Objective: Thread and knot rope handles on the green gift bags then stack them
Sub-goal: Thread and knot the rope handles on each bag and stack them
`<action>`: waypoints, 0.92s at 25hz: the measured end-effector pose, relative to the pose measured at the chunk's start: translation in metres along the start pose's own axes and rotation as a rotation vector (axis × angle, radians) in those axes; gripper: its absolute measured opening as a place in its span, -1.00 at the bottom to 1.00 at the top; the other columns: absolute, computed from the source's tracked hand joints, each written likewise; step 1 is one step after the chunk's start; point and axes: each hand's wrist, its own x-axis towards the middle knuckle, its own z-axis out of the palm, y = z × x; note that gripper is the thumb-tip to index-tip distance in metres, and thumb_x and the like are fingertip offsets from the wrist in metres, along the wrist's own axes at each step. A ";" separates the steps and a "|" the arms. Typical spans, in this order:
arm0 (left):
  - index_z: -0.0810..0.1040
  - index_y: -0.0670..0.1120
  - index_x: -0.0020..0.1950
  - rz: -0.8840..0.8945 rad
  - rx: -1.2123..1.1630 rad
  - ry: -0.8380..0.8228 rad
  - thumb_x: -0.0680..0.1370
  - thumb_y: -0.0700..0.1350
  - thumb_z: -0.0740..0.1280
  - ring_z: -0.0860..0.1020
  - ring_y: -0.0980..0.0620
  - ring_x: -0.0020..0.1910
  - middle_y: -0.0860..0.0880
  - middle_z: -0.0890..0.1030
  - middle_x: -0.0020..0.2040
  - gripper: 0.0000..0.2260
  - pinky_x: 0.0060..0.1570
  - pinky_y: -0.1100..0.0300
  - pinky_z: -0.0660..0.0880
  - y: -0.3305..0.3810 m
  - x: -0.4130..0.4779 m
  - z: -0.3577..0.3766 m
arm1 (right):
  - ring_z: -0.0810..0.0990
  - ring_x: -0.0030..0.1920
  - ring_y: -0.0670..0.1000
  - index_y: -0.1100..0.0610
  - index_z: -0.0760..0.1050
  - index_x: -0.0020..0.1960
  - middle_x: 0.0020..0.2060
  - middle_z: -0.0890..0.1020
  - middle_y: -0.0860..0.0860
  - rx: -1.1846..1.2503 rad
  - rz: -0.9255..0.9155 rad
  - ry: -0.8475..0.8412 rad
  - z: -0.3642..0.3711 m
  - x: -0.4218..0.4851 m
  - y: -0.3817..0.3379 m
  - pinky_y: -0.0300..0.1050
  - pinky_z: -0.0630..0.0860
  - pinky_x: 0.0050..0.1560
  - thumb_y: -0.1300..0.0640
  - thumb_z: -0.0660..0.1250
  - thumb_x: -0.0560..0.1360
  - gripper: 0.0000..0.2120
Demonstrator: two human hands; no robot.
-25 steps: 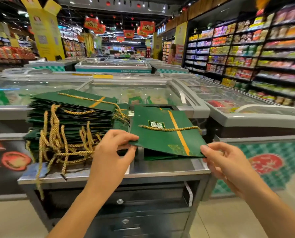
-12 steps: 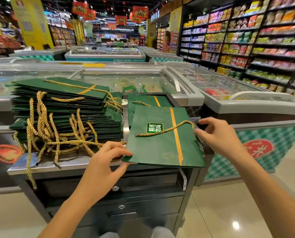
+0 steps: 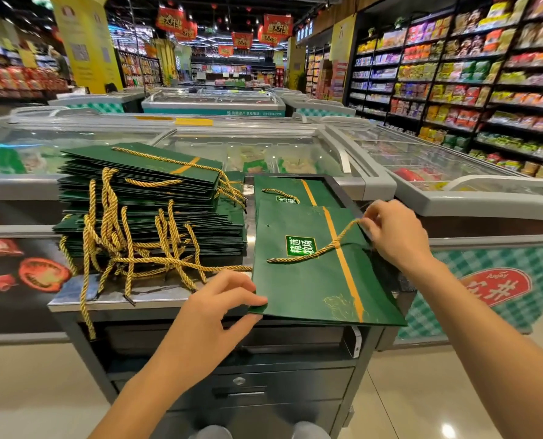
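A flat green gift bag (image 3: 314,280) with an orange stripe lies on the metal counter (image 3: 156,296), its near edge past the counter's front. My left hand (image 3: 219,308) pinches its near left corner. My right hand (image 3: 390,236) pinches one end of the gold rope (image 3: 314,250) at the bag's far right edge; the rope's other end lies loose on the bag's face. A second green bag (image 3: 295,191) lies under and beyond it. To the left stands a tall stack of green bags (image 3: 143,198) with gold handles hanging off it.
Glass-topped chest freezers (image 3: 264,153) stand behind and right of the counter. Stocked shelves (image 3: 485,90) line the aisle on the right. The counter has drawers (image 3: 248,384) below. Loose gold ropes (image 3: 115,261) trail over the counter's front left edge.
My right hand rose from the bag's near right corner to its far right edge and took hold of the rope end. The bag slid nearer; my left hand kept its corner.
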 end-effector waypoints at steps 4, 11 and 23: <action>0.68 0.13 0.07 -0.006 -0.095 -0.083 0.47 -0.06 0.50 0.56 0.18 0.16 0.25 0.52 0.11 -0.81 0.16 0.39 0.45 0.009 -0.003 -0.007 | 0.67 -0.21 0.04 0.18 0.58 0.02 -0.14 0.67 0.09 0.583 -0.125 0.030 -0.022 -0.003 -0.031 -0.06 0.62 -0.19 0.16 0.37 0.62 -0.92; 0.68 0.10 0.05 -0.072 -0.181 -0.159 0.49 0.05 0.49 0.60 0.07 -0.02 0.17 0.59 0.05 -0.84 -0.13 0.26 0.53 0.018 0.006 -0.020 | 0.72 -0.14 0.01 0.22 0.61 0.03 -0.11 0.71 0.12 0.879 -0.103 -0.322 -0.009 -0.009 -0.073 -0.13 0.67 -0.08 0.10 0.47 0.54 -0.81; 0.50 -0.13 0.40 -0.402 0.227 -0.170 0.62 -0.01 0.29 0.59 -0.02 0.07 0.02 0.68 0.00 -0.62 0.17 0.01 0.52 -0.012 0.118 0.009 | 0.58 -0.17 -0.16 0.09 0.63 0.24 -0.05 0.68 -0.04 0.278 -0.259 -0.451 0.028 -0.004 -0.077 -0.32 0.49 -0.16 0.05 0.46 0.54 -0.71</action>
